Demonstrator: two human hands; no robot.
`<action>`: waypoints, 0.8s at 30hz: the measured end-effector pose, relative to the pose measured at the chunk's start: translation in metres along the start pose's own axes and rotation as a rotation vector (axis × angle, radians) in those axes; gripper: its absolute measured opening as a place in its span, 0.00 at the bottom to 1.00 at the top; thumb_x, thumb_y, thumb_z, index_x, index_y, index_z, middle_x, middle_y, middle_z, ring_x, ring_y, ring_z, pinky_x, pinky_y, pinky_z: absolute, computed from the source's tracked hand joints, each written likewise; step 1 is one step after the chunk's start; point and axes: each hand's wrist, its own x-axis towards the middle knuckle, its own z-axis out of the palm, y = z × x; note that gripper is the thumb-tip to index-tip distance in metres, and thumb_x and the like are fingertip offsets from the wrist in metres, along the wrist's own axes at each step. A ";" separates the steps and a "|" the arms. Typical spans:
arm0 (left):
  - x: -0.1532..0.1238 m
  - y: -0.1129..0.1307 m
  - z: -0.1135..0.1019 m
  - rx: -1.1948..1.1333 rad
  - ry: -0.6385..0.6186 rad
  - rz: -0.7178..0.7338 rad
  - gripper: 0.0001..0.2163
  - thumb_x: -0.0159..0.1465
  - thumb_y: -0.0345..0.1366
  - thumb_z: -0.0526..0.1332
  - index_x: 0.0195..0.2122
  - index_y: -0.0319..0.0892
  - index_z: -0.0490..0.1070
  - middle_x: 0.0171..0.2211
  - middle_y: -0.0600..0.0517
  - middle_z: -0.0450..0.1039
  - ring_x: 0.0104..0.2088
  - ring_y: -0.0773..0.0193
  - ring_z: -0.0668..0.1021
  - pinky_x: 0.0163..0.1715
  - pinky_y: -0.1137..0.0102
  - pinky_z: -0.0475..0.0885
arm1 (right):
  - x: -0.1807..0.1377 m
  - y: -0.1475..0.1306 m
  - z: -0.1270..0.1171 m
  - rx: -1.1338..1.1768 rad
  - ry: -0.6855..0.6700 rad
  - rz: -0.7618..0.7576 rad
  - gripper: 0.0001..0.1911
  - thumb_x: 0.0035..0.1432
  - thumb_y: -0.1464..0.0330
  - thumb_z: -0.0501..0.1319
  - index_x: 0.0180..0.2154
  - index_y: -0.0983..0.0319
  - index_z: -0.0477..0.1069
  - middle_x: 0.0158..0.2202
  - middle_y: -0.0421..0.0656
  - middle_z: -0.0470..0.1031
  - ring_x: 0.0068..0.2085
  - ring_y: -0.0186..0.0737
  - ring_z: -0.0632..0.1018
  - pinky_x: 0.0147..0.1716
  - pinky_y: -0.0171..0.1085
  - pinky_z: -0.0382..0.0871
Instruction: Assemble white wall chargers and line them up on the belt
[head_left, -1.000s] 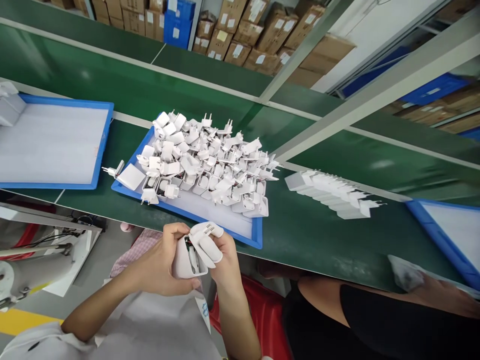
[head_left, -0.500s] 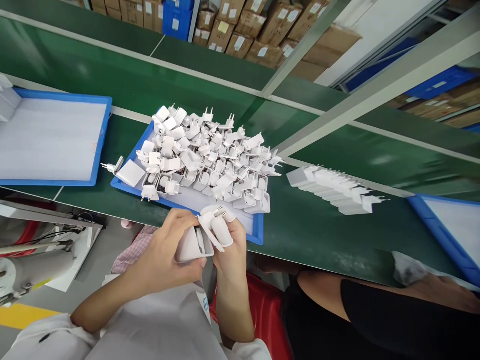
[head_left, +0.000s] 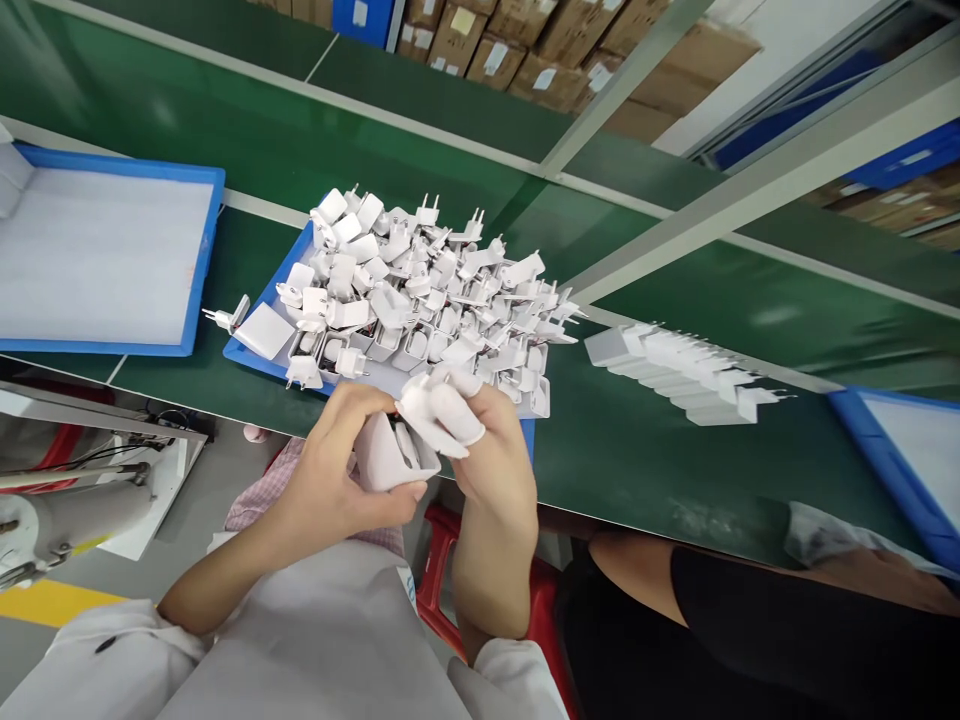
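Observation:
My left hand point(head_left: 330, 470) is closed round a white charger shell point(head_left: 386, 460), held just in front of the green belt's near edge. My right hand point(head_left: 487, 440), with white finger cots on two fingers, pinches a white plug piece point(head_left: 418, 400) against the top of that shell. Right behind both hands lies a blue tray point(head_left: 255, 358) heaped with several white charger shells and plug parts point(head_left: 435, 300).
A blue tray with a white liner point(head_left: 97, 260) lies left on the green conveyor belt point(head_left: 637, 450). A row of white chargers point(head_left: 682, 375) lies right of the heap, another blue tray point(head_left: 892, 460) beyond. A co-worker's arm point(head_left: 750, 620) is at lower right. A machine point(head_left: 67, 500) stands at lower left.
Both hands have risen with the shell and plug piece toward the tray's near edge. The plug piece now sits closer onto the shell. The view has shifted slightly.

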 end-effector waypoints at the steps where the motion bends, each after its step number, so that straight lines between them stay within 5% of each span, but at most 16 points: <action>1: 0.001 -0.002 0.002 -0.002 0.032 0.003 0.19 0.56 0.32 0.66 0.49 0.45 0.65 0.46 0.48 0.66 0.45 0.56 0.74 0.43 0.66 0.73 | 0.004 0.002 0.001 0.044 -0.001 0.027 0.21 0.57 0.53 0.67 0.23 0.60 0.67 0.19 0.34 0.62 0.19 0.28 0.60 0.17 0.29 0.54; 4: 0.004 -0.013 0.007 -0.019 0.130 0.035 0.18 0.55 0.33 0.66 0.47 0.44 0.66 0.44 0.48 0.67 0.44 0.56 0.74 0.42 0.65 0.73 | 0.012 0.011 0.008 0.063 0.042 0.058 0.22 0.55 0.50 0.68 0.24 0.60 0.68 0.17 0.33 0.57 0.18 0.28 0.56 0.16 0.29 0.51; 12: 0.006 -0.020 0.008 0.087 0.237 0.135 0.20 0.55 0.32 0.66 0.49 0.44 0.64 0.46 0.47 0.69 0.47 0.57 0.74 0.43 0.66 0.73 | 0.006 0.025 0.026 -0.087 0.252 -0.115 0.15 0.63 0.53 0.62 0.36 0.58 0.74 0.23 0.36 0.62 0.26 0.35 0.69 0.30 0.34 0.70; 20: 0.007 -0.015 0.001 0.434 0.392 0.381 0.16 0.58 0.32 0.66 0.48 0.45 0.67 0.46 0.47 0.71 0.44 0.57 0.78 0.45 0.62 0.75 | 0.002 0.010 0.020 -0.222 0.141 -0.181 0.16 0.66 0.53 0.59 0.39 0.57 0.77 0.32 0.40 0.76 0.36 0.40 0.78 0.37 0.37 0.75; 24: 0.007 -0.020 -0.003 0.431 0.369 0.374 0.19 0.58 0.30 0.67 0.50 0.46 0.65 0.48 0.46 0.70 0.48 0.55 0.77 0.46 0.61 0.75 | -0.019 0.016 0.018 -0.226 0.048 -0.212 0.17 0.66 0.56 0.60 0.53 0.54 0.73 0.42 0.43 0.79 0.42 0.43 0.80 0.44 0.41 0.77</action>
